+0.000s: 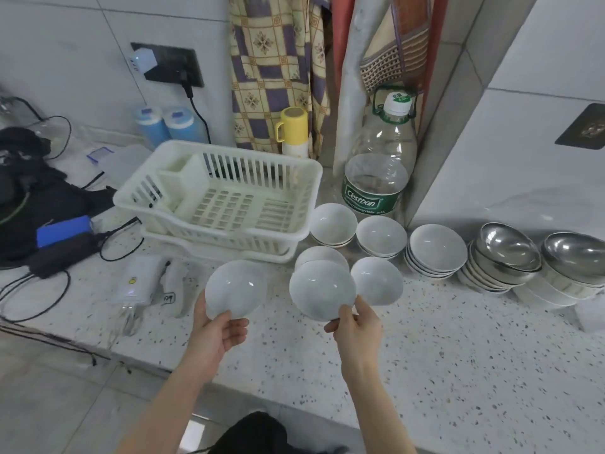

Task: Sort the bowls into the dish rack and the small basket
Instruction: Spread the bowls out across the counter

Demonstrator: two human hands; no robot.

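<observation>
Two white bowls are up off the counter [425,355], one pinched by its rim in the left hand [216,329] and one in the right hand [357,329], probably so each can go into the dish rack [183,221].

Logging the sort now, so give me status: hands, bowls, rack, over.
Left hand grips white bowl; right hand grips another white bowl. Dish rack holds no bowls. Path to the rack clear.

Both hands [217,329] [358,326] raised, fingers pinching.
</observation>
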